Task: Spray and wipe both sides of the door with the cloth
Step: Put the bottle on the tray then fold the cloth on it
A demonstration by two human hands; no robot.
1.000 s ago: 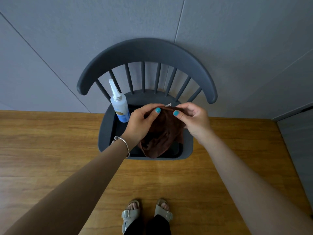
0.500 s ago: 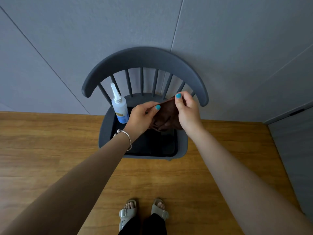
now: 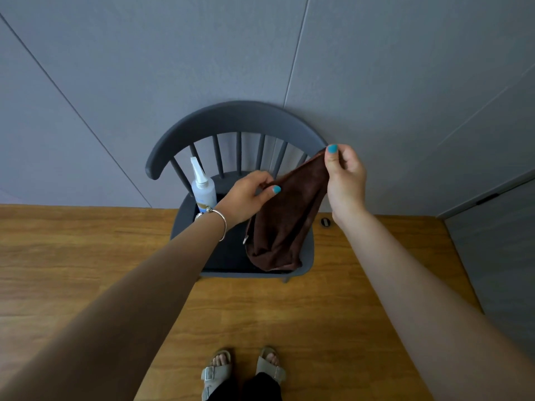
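arms: bare, no sleeves | left wrist: silver bangle [image 3: 221,224] with beads | nails [image 3: 332,148]: turquoise polish on both thumbs | feet: grey-beige buckled sandals [image 3: 215,373] | legs: dark trousers [image 3: 246,389]

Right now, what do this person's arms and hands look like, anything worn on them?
Both forearms are bare, no sleeves in view. The left hand has a thin silver bangle with small beads at the wrist. The right hand wears nothing visible. The thumbnails that show are painted turquoise.
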